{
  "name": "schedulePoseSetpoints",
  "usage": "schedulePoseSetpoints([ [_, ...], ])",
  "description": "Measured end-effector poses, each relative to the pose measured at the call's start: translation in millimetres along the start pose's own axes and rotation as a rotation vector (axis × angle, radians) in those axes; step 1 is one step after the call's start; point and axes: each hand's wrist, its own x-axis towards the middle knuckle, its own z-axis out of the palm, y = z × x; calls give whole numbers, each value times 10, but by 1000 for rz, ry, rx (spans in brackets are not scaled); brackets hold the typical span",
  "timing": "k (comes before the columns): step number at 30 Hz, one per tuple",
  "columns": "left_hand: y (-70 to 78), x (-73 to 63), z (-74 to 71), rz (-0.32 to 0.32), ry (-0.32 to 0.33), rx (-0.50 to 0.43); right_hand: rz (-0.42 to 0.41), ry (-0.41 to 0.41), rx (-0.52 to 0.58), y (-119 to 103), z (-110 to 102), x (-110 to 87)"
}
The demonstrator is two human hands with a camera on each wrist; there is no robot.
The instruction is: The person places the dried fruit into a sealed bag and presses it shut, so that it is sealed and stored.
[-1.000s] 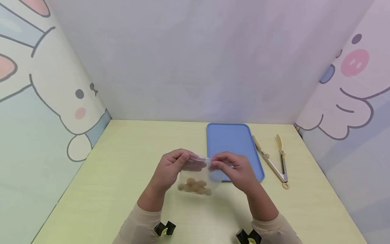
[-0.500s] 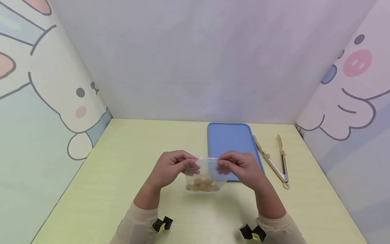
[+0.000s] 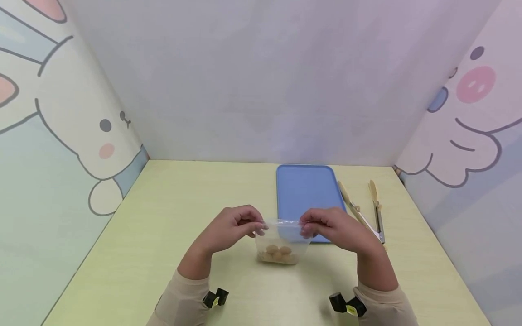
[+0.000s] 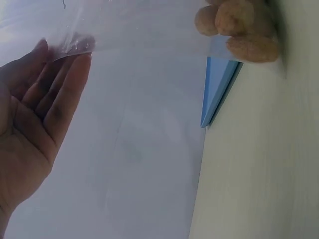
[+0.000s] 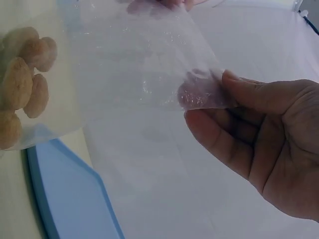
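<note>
A clear plastic bag (image 3: 281, 237) hangs upright between my two hands over the near middle of the table. Several light-brown, nut-like rounded pieces (image 3: 279, 253) lie along its bottom; in the right wrist view these brown pieces (image 5: 20, 82) show through the film as oval and slightly rough. My left hand (image 3: 236, 228) pinches the bag's upper left corner between thumb and fingers. At the upper right corner, my right hand (image 3: 336, 227) pinches the film the same way, some fingertips showing through the plastic. The top edge is stretched fairly straight between them.
Behind the bag a blue tray (image 3: 307, 185) lies on the pale yellow table (image 3: 195, 190). To its right rest spread tongs (image 3: 367, 219) with metal arms and wooden-coloured tips, partly behind my right wrist. Walls with cartoon animals enclose the table's sides.
My hands have drawn apart, pulling the bag's top edge wide. The bag has shifted right and a little toward me. Tray and tongs stay put.
</note>
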Motion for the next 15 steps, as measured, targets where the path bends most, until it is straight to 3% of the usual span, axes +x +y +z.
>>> schedulePoseSetpoints([
  [6, 5, -28, -27, -58, 47, 119, 117, -2, -107, 33, -57, -62],
  [12, 26, -28, -41, -44, 22, 36, 132, 38, -133, 74, -81, -92],
  [15, 15, -30, -56, -31, 21, 44, 122, 59, -101, 93, -69, -70],
])
